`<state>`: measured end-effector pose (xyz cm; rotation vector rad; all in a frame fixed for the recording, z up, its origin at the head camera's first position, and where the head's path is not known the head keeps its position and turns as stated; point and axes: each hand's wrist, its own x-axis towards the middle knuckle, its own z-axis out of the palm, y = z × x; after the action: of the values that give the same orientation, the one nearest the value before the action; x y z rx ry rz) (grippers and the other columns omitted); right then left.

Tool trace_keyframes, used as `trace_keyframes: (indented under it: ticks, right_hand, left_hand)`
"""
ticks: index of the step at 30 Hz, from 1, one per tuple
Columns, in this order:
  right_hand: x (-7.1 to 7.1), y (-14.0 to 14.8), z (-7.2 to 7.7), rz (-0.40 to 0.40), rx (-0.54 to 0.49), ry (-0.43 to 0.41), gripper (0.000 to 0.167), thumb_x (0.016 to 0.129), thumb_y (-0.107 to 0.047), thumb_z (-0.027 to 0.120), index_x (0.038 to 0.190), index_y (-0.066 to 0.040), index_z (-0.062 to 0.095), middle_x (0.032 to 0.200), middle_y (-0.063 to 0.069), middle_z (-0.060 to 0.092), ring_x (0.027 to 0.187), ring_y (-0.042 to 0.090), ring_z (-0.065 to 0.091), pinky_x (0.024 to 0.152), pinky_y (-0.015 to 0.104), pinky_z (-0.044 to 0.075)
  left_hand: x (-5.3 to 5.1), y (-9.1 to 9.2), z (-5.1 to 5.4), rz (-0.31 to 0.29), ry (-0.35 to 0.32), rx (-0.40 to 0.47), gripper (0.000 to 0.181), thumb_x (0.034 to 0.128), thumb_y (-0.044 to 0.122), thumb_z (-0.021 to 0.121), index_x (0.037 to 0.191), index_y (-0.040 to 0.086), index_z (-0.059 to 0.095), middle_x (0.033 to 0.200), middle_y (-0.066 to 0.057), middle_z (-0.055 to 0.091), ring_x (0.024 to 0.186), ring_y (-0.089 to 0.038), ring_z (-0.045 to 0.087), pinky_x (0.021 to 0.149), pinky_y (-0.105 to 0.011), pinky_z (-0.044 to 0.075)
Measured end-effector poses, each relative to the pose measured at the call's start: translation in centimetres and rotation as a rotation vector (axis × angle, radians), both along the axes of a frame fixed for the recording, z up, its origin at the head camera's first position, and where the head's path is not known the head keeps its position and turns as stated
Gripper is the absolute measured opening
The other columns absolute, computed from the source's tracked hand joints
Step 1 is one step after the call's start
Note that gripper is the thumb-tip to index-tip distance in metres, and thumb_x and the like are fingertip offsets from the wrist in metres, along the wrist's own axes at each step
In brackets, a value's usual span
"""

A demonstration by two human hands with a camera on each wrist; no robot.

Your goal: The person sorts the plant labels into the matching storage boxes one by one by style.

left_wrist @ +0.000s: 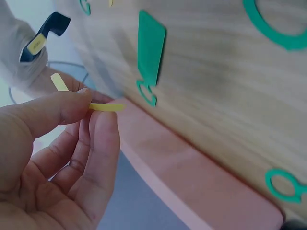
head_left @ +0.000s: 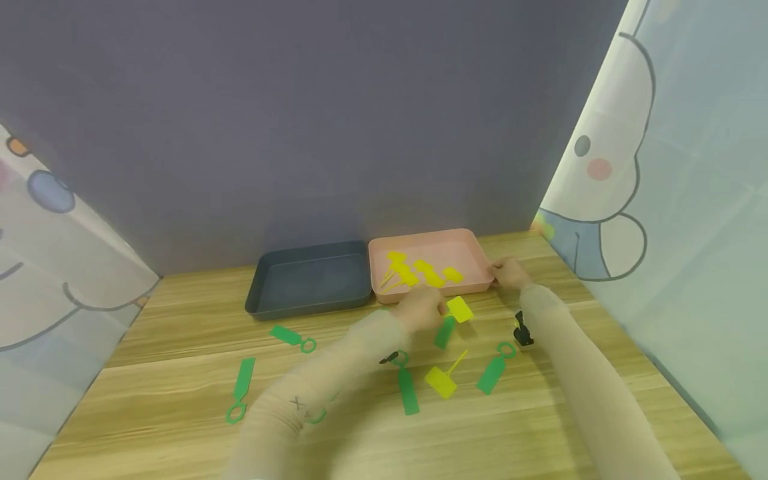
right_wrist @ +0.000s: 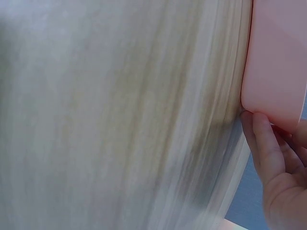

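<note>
- While the head view looks down, the left hand (head_left: 420,308) pinches a yellow tag (head_left: 460,309) just in front of the pink tray (head_left: 447,247).
- In that same view, the right hand (head_left: 511,273) holds the right end of the pink tray.
- More yellow tags (head_left: 433,279) lie inside the pink tray, some on top of each other.
- A dark tray (head_left: 312,280) sits just to the left of the pink one, on the wooden table (head_left: 168,333).
- Nearer the person, green tags (head_left: 408,391) with rings on their ends are spread about on the wood, and a loose yellow one (head_left: 441,382) lies among them.
- In the left wrist view, the thumb and fingertips squeeze the held yellow tag, up off the table. The pink tray's side is near, and green tags show on the wood.
- In the right wrist view, the right hand's fingers touch the tray's corner from outside, and the thumb is by its rim. The hand is gripping the tray there. The wood looks blurry.
</note>
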<state>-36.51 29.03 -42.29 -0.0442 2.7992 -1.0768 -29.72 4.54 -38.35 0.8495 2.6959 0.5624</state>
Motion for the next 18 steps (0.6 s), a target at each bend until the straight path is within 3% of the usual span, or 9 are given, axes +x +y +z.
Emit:
trace_keyframes:
  ticks: [5,6,11,14,18]
  right_hand:
    - [0.0,0.0,0.0,-0.002,-0.010,-0.026,0.036,0.098,-0.012,0.038,0.119,0.014,0.052,0.115,0.030,0.058,0.088,0.021,0.062,0.080,0.030,0.052]
    - [0.0,0.1,0.0,0.003,-0.012,-0.027,0.037,0.098,-0.012,0.038,0.119,0.015,0.051,0.115,0.030,0.057,0.090,0.024,0.063,0.082,0.032,0.052]
    - [0.2,0.1,0.2,0.011,-0.024,-0.030,0.037,0.098,-0.012,0.038,0.119,0.016,0.049,0.112,0.029,0.059,0.094,0.029,0.063,0.088,0.040,0.050]
    - [0.3,0.0,0.3,0.009,-0.030,-0.027,0.037,0.098,-0.011,0.038,0.119,0.017,0.049,0.112,0.029,0.060,0.093,0.027,0.063,0.086,0.038,0.051]
    - [0.3,-0.1,0.4,0.004,-0.036,0.001,0.036,0.097,-0.009,0.038,0.117,0.018,0.051,0.108,0.030,0.061,0.086,0.022,0.063,0.078,0.028,0.052]
  left_hand:
    - [-0.5,-0.7,1.0,0.050,-0.036,0.020,0.026,0.0788,-0.005,0.055,0.098,0.005,0.069,0.105,-0.001,0.068,0.103,-0.017,0.062,0.083,-0.025,0.053]
    - [-0.6,-0.8,1.3,0.057,-0.024,0.020,0.029,0.0807,-0.002,0.058,0.106,0.007,0.068,0.115,-0.003,0.065,0.112,-0.021,0.057,0.088,-0.028,0.051]
    - [-1.3,-1.4,2.5,0.058,0.074,-0.017,0.023,0.0850,0.004,0.058,0.104,0.009,0.069,0.113,-0.003,0.066,0.100,-0.017,0.063,0.081,-0.025,0.053]
    - [-1.9,-1.7,3.1,0.074,0.093,0.008,0.022,0.0849,0.004,0.057,0.104,0.008,0.069,0.112,-0.005,0.066,0.098,-0.019,0.064,0.080,-0.025,0.054]
    - [-2.9,-1.9,3.4,0.098,0.062,0.086,0.021,0.0833,0.003,0.059,0.102,0.003,0.067,0.113,-0.010,0.065,0.105,-0.024,0.061,0.086,-0.029,0.052]
